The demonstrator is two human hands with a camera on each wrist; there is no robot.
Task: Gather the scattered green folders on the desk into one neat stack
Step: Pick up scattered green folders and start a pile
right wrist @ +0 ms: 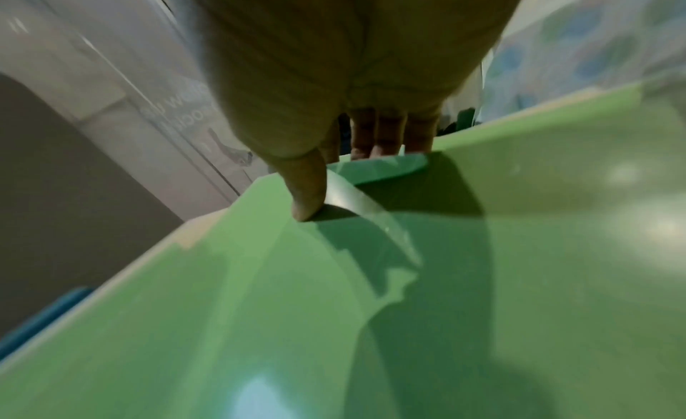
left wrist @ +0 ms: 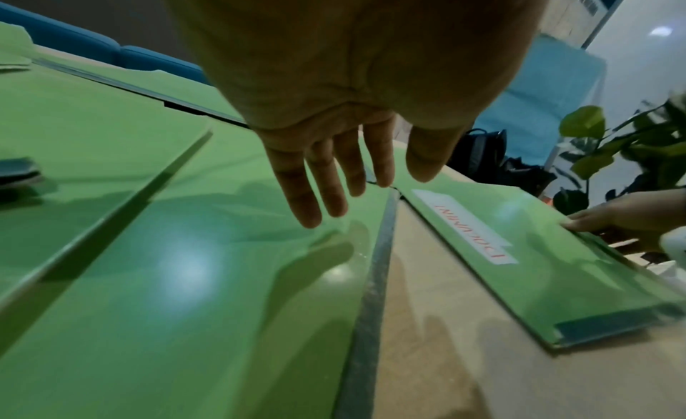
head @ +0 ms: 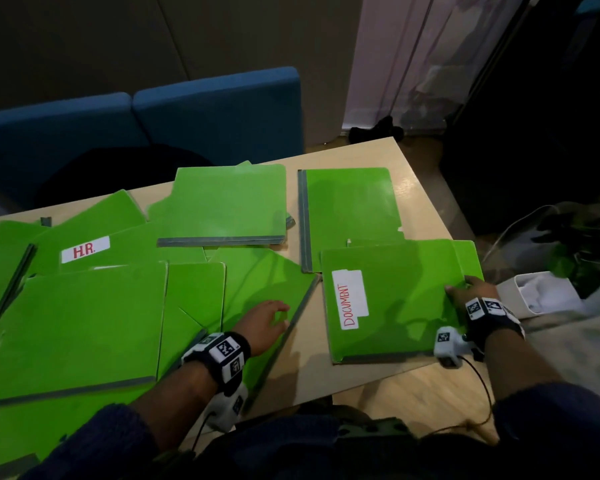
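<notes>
Several green folders lie scattered over the wooden desk (head: pixel 368 150). One labelled DOCUMENT (head: pixel 395 299) (left wrist: pixel 519 249) lies at the front right. My right hand (head: pixel 465 289) (right wrist: pixel 334 173) pinches its right edge, thumb on top and fingers under the cover, which lifts a little. My left hand (head: pixel 267 320) (left wrist: pixel 334 178) hovers with straight, spread fingers just over a tilted folder (head: pixel 264 289) (left wrist: pixel 222 278) in the middle. A folder marked H.R. (head: pixel 85 249) lies at the left, partly under a large one (head: pixel 77 323). Two more lie at the back, one in the middle (head: pixel 229 202), the other to the right (head: pixel 350 209).
Blue chairs (head: pixel 187 112) stand behind the desk. A white box (head: pixel 541 292) and a leafy plant (head: pixel 575 244) (left wrist: pixel 631 149) sit off the desk's right side. A dark bag (left wrist: pixel 486 152) lies on the floor beyond the desk.
</notes>
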